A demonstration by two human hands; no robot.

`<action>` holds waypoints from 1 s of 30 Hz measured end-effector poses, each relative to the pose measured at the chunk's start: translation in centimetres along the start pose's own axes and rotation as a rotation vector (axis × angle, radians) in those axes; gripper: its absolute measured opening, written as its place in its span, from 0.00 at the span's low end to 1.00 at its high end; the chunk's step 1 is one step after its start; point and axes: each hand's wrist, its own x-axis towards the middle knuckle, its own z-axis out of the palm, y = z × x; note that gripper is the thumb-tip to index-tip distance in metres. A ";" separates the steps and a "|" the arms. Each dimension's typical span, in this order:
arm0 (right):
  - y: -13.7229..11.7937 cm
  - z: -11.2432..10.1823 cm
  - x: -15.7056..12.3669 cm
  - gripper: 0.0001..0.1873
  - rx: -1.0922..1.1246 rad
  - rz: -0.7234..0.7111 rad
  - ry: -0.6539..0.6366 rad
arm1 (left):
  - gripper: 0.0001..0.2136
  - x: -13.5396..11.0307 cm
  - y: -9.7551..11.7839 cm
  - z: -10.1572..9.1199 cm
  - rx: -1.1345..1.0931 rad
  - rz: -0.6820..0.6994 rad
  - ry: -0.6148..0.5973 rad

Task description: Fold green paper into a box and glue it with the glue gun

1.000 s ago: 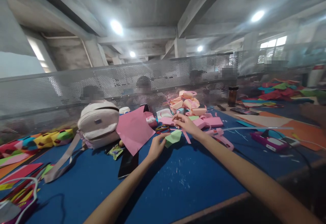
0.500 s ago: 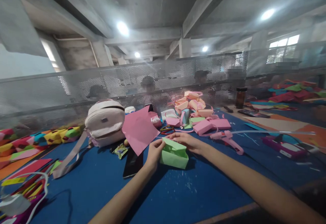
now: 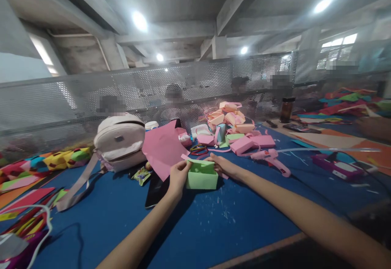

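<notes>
A small light-green paper box (image 3: 202, 180) stands on the blue table with its open top facing up. My left hand (image 3: 178, 178) pinches its left end between thumb and fingers. At the far right corner my right hand (image 3: 224, 167) grips the box's edge, its fingertips partly hidden behind the paper. A thin pink paper strip (image 3: 185, 157) shows behind the box by my left fingers. To the right of my right hand lies a pink glue gun (image 3: 271, 159) with a clear glue stick out of its back.
Behind my hands are a large pink sheet (image 3: 163, 144), a pale backpack (image 3: 120, 138) and a black phone (image 3: 155, 189). Pink paper boxes (image 3: 244, 144) and peach boxes (image 3: 233, 116) pile up at the back. A brown bottle (image 3: 287, 110) and purple power strip (image 3: 339, 166) stand right.
Both hands have turned the green box so its long side faces me, and it now sits slightly further left in view. The right fingers have come onto its corner. The camera has shifted slightly.
</notes>
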 end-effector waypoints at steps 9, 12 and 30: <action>-1.2 1.1 -1.2 0.07 -0.405 -0.173 0.194 | 0.30 -0.7 0.9 0.6 -0.058 0.017 -0.053; -1.4 1.1 -1.3 0.08 -0.449 -0.182 0.222 | 0.35 -0.6 1.0 0.7 -0.077 -0.023 -0.049; -0.4 1.5 -1.2 0.15 -0.404 -0.195 0.194 | 0.26 -0.6 0.6 0.5 -0.076 -0.117 0.010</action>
